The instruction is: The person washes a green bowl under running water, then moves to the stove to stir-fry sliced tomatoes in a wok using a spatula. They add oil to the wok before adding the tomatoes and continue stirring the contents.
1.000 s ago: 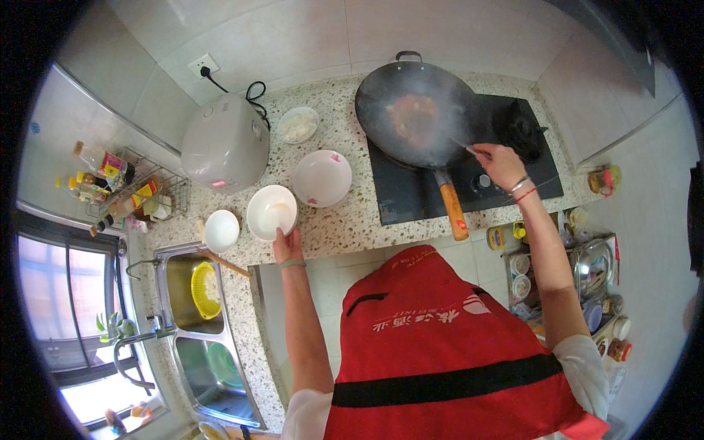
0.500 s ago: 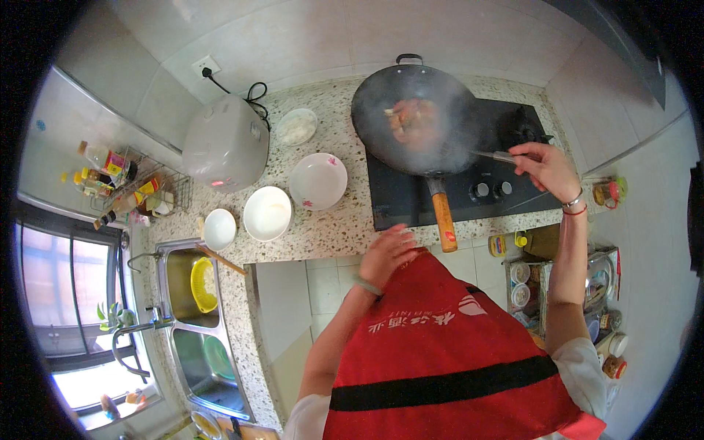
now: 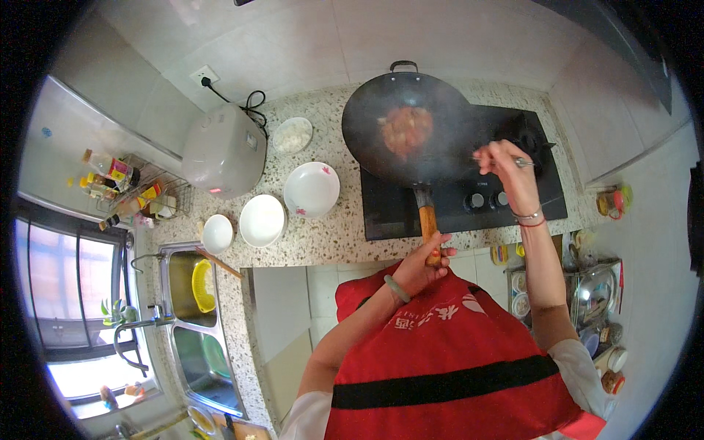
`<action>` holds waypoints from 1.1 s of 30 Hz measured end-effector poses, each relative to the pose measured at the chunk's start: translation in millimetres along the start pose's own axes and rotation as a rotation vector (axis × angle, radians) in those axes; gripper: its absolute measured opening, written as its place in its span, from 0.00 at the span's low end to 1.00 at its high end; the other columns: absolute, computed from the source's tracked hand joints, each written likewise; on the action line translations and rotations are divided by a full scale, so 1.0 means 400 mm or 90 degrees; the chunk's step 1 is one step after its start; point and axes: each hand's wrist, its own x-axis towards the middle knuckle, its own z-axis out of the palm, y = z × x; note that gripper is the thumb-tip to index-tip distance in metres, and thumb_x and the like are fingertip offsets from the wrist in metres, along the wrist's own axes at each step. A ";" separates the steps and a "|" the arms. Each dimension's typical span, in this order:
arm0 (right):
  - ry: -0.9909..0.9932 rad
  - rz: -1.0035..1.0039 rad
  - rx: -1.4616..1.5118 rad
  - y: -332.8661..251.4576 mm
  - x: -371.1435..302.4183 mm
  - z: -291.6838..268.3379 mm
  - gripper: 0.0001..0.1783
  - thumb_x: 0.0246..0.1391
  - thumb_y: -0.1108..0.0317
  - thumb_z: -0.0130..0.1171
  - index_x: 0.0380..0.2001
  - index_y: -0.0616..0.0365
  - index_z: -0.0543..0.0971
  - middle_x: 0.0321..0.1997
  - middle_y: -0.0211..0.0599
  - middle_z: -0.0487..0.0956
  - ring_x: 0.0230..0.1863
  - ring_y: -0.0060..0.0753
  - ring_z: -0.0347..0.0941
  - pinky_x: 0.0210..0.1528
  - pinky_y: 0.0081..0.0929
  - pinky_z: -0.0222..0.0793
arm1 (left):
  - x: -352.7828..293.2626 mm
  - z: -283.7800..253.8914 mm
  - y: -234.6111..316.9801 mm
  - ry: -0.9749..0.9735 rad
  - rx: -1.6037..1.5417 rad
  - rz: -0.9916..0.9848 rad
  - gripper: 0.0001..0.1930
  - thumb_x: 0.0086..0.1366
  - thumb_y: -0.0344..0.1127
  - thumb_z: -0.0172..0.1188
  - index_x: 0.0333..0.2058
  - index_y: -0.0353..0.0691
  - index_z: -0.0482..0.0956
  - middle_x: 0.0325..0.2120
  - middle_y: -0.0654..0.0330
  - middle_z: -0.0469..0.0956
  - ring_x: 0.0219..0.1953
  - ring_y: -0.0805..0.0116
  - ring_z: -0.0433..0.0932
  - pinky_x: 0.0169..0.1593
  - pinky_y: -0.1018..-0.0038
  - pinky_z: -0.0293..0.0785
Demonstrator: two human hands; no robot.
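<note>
A black wok (image 3: 411, 165) stands on the hob, steaming, with chunks of reddish-brown food (image 3: 405, 132) in it. My left hand (image 3: 425, 265) is closed around the end of the wok's wooden handle (image 3: 428, 224). Over the hob, to the right of the wok, my right hand (image 3: 513, 176) grips a metal-handled cooking utensil (image 3: 523, 162). Only the end of that utensil's handle sticks out of my fist; its head is hidden by my hand and the steam, so its kind does not show.
Left of the black gas hob (image 3: 469, 220) are a patterned white bowl (image 3: 312, 189), two plain white bowls (image 3: 262, 220) and a small dish of white food (image 3: 292, 136). Behind them sits a rice cooker (image 3: 224, 150). A double sink (image 3: 209, 359) holds a yellow basket (image 3: 202, 284).
My left hand has moved right and taken hold of the wok's handle. My right hand, still holding the utensil, has shifted left and turned. The view has shifted slightly.
</note>
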 end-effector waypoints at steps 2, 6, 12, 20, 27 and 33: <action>0.000 -0.009 0.031 -0.033 -0.010 -0.011 0.18 0.58 0.66 0.53 0.14 0.56 0.66 0.20 0.28 0.69 0.28 0.22 0.66 0.33 0.22 0.64 | 0.005 -0.001 -0.002 0.008 0.005 -0.001 0.24 0.67 0.53 0.47 0.53 0.43 0.65 0.34 0.64 0.72 0.31 0.78 0.68 0.34 0.81 0.67; -0.094 -0.035 -0.041 -0.020 0.000 -0.022 0.19 0.56 0.69 0.53 0.13 0.56 0.63 0.18 0.27 0.64 0.24 0.20 0.60 0.28 0.20 0.55 | 0.004 0.010 -0.003 0.014 0.005 0.007 0.22 0.68 0.53 0.47 0.51 0.43 0.68 0.34 0.64 0.72 0.32 0.78 0.68 0.34 0.81 0.67; -0.045 -0.077 0.086 0.072 0.094 0.029 0.19 0.56 0.69 0.52 0.13 0.56 0.61 0.16 0.28 0.62 0.23 0.22 0.59 0.28 0.21 0.55 | 0.004 0.007 -0.006 0.038 0.035 0.023 0.21 0.67 0.53 0.47 0.51 0.44 0.68 0.33 0.65 0.73 0.30 0.77 0.67 0.35 0.80 0.66; -0.040 -0.170 0.039 0.130 0.153 0.019 0.18 0.57 0.71 0.51 0.13 0.58 0.62 0.17 0.28 0.64 0.24 0.24 0.62 0.30 0.24 0.59 | 0.000 0.017 -0.009 0.077 0.028 0.018 0.20 0.66 0.52 0.50 0.48 0.43 0.70 0.32 0.63 0.74 0.29 0.76 0.68 0.35 0.80 0.68; -0.046 -0.182 -0.106 0.178 0.110 0.034 0.18 0.56 0.73 0.50 0.13 0.60 0.62 0.18 0.29 0.66 0.22 0.19 0.60 0.26 0.18 0.55 | 0.000 0.015 -0.014 0.075 0.053 0.033 0.22 0.66 0.53 0.48 0.50 0.43 0.68 0.30 0.65 0.73 0.28 0.76 0.68 0.33 0.80 0.66; -0.088 -0.160 -0.039 0.107 0.065 0.036 0.19 0.56 0.74 0.50 0.12 0.59 0.61 0.17 0.28 0.64 0.22 0.20 0.61 0.26 0.19 0.56 | 0.007 0.014 -0.020 0.096 0.028 0.037 0.22 0.66 0.53 0.49 0.49 0.42 0.69 0.29 0.64 0.73 0.28 0.76 0.68 0.33 0.79 0.66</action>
